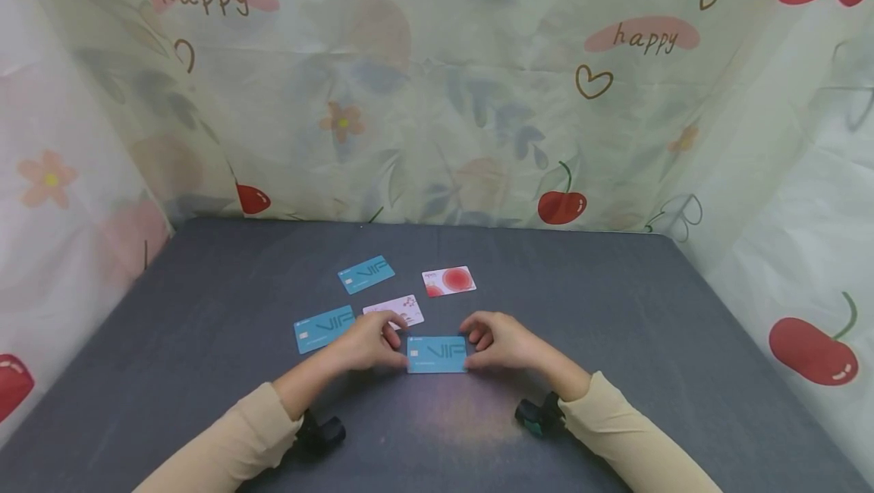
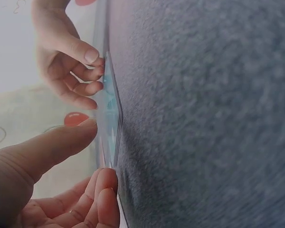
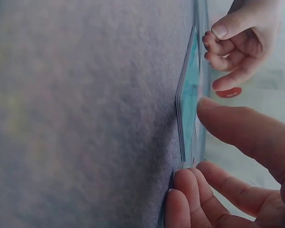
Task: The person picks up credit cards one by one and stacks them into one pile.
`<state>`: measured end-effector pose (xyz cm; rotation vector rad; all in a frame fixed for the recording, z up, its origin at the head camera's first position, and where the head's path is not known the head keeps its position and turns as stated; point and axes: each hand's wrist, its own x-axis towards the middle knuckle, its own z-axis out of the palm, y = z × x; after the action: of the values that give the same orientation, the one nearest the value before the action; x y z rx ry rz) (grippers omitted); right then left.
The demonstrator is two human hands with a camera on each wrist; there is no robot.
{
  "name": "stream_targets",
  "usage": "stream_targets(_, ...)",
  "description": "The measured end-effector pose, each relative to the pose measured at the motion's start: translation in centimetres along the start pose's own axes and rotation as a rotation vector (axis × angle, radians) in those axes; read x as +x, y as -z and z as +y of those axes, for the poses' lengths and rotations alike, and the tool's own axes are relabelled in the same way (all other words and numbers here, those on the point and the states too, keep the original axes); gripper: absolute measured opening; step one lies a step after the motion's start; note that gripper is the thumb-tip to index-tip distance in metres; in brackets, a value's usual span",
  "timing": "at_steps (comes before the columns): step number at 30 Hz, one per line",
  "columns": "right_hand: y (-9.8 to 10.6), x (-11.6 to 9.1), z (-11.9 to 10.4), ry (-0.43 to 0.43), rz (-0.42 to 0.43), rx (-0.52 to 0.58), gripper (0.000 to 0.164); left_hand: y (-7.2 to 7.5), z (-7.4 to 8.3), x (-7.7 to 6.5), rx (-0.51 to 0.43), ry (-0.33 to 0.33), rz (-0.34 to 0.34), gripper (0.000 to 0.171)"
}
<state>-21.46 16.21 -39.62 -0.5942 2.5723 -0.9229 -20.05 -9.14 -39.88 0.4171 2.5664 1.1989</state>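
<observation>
A blue VIP card (image 1: 426, 365) lies flat on the dark tabletop, between my two hands. Thin layered edges under the blue card (image 3: 190, 95) show in the right wrist view, so it tops a small stack. My left hand (image 1: 365, 343) is at the left short end, fingers loosely bent and thumb apart from them. At the opposite short end, my right hand (image 1: 504, 340) mirrors it, its fingertips (image 3: 184, 185) right by the stack's edge. Behind my left hand, a pale pink flowered card (image 1: 408, 306) is partly hidden. Another blue VIP card (image 1: 315, 332) lies left of that hand.
Farther back lie a third blue VIP card (image 1: 365, 274) and a white card with red circles (image 1: 459, 280). A patterned cloth (image 1: 423, 129) hangs behind the dark table (image 1: 587, 288) and along both sides. Dark wrist cameras (image 1: 324, 434) sit below the sleeves.
</observation>
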Motion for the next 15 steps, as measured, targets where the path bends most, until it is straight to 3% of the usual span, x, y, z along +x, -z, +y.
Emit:
stream_targets(9,0.6,0.7,0.4,0.013,0.048,0.012,0.043,0.7,0.6,0.2,0.000,0.030,0.039,0.053)
stream_targets(15,1.0,1.3,0.6,0.005,0.074,0.012,0.042,1.1,0.5,0.7,0.009,0.008,0.048,0.052)
